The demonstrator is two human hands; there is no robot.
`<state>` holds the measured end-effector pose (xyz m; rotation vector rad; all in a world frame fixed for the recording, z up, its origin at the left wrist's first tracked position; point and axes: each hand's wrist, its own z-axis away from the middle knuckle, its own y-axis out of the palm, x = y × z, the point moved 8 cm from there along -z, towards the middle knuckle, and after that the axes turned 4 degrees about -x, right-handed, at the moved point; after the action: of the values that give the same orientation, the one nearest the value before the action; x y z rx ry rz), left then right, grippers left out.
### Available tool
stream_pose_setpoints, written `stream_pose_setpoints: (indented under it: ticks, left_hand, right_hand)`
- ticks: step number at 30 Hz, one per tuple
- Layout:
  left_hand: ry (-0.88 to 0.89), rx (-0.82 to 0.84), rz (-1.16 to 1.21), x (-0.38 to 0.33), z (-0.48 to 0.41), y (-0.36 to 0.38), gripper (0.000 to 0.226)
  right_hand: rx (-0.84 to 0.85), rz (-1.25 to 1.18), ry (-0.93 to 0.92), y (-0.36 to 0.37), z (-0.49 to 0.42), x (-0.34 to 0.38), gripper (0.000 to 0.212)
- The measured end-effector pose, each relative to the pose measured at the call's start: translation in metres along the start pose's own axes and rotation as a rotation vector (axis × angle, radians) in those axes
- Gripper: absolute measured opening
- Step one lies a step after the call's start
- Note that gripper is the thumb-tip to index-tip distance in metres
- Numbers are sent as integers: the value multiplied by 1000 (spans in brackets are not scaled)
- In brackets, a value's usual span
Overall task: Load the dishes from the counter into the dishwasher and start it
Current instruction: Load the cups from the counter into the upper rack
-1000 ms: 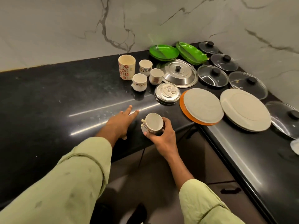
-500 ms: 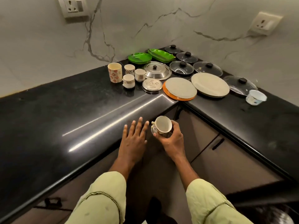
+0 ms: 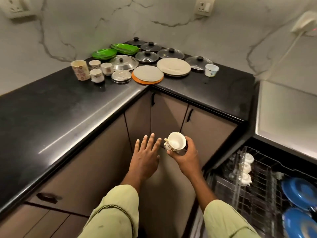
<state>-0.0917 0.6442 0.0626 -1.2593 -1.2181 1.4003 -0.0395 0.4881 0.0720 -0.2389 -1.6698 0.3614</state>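
The right hand (image 3: 186,157) grips the cup (image 3: 175,143), and the dishwasher rack (image 3: 260,200) lies to its right; the left hand (image 3: 145,158) is spread.

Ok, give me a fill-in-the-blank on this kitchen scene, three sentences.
1. The right hand holds a patterned ____.
2. The round dishes in the dishwasher rack are ____.
3. The plate at the counter's inner corner has an ____ rim.
Missing words: cup, blue, orange.
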Motion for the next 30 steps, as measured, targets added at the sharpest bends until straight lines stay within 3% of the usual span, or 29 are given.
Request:
stream_pose_setpoints:
  ticks: [6,11,15,22,30]
  left_hand:
    - [152,83,29,-123,32,27,66]
    - [343,168,7,-236,75,59,67]
    - [442,259,21,-302,101,76,68]
    - [498,334,5,-358,92,114,69]
    - [515,477,-14,-379,49,165,71]
  right_hand:
    - [-106,3,81,-117,61,-55,73]
    - [-246,-10,188,-227,121,-106,65]
    - [-299,15,284,-286,156,-146,72]
    - [-355,66,395,-345,178,-186,72]
    - [-280,197,484,-364,149,-220,68]
